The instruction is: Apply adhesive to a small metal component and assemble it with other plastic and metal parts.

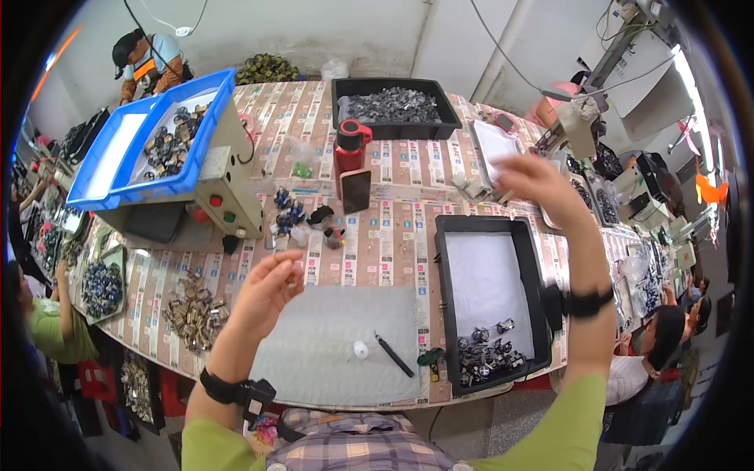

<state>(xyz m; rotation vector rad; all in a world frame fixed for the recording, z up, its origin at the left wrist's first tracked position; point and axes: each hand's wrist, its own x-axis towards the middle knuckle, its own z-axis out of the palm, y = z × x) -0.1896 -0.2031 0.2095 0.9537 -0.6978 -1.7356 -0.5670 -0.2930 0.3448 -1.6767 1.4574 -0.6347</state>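
My left hand [276, 281] is raised over the table, left of the grey mat [314, 345], with its fingers curled together. Whatever may be between the fingertips is too small to make out. My right hand [540, 187] reaches out beyond the black tray [491, 263], close to a white tray [493, 145] and some small pale blocks [471, 187]. Motion smears its fingers. A black pen-like tool [394, 355] lies on the mat beside a small white round piece [360, 349]. Dark metal parts [491, 355] are heaped in the black tray's near end.
Brass-coloured parts [195, 312] lie in a pile at left. Behind stand a red bottle [351, 153], a phone [356, 191] and a black bin [452, 118] of dark pieces. Blue trays [177, 192] rest on a machine [236, 177]. Other people sit at both sides.
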